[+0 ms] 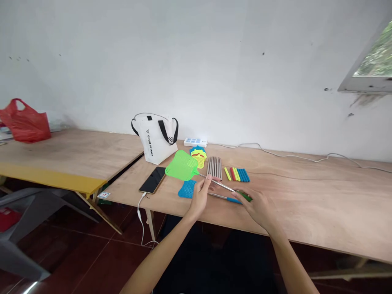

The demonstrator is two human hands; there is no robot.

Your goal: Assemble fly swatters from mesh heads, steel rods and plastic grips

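My left hand (200, 195) pinches the metal rod of a green fly swatter (182, 166), whose mesh head is lifted over the table. My right hand (256, 205) is closed round the swatter's green handle end (246, 196). Under it a blue fly swatter (187, 189) lies flat on the wooden table (306, 204), its blue handle tip beside my right hand. Behind them lie a yellow swatter head (199, 157), a bundle of metal rods (214, 167) and a row of coloured handles (237, 174).
A phone (153, 180) with a white cable lies at the table's left edge. A white tote bag (156, 138) and a power strip (195, 142) stand near the wall. A second table (61, 155) at left carries a red plastic bag (26, 121).
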